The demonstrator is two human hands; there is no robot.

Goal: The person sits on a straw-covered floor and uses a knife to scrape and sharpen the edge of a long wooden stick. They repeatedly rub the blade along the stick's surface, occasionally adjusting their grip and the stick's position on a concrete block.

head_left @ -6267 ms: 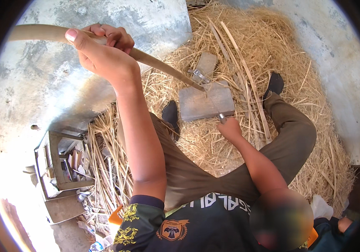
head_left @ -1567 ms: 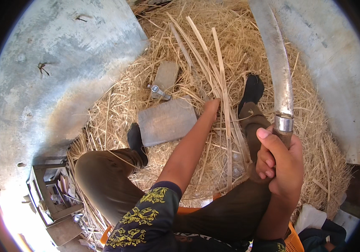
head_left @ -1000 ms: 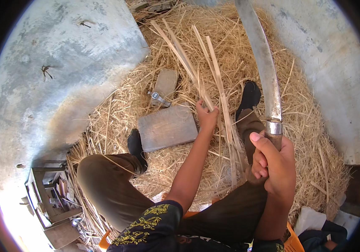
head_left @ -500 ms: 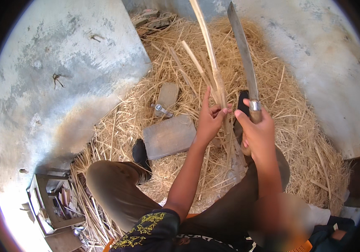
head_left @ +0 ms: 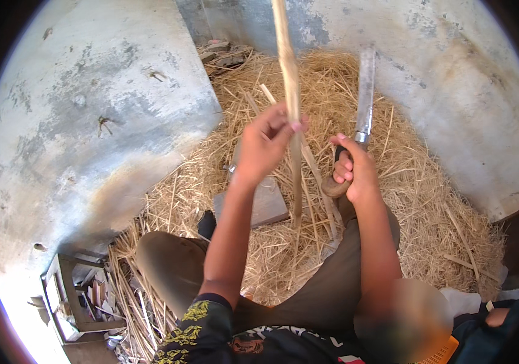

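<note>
My left hand (head_left: 270, 141) pinches a long pale strip of split wood or bamboo (head_left: 288, 64) between thumb and fingers. The strip stands nearly upright in front of me, its top running out of view and its lower end hanging past the hand. In my right hand (head_left: 358, 170) is a machete (head_left: 365, 91), held by its wooden handle with the blade pointing up and away; the index finger is stretched out beside the handle. The blade is apart from the strip. Several split strips (head_left: 315, 167) lean over the shavings between my legs.
Straw-like shavings (head_left: 417, 200) cover the floor. A flat grey block (head_left: 262, 206) lies beyond my left forearm. At lower left are a wooden frame (head_left: 83, 324) holding offcuts and a bundle of thin sticks (head_left: 144, 297). Weathered walls (head_left: 120, 91) rise left and right.
My left hand has moved up and left, lifting one strip away from the others, which stay behind. My right hand has shifted slightly, and the machete's blade has tilted further away from me.
</note>
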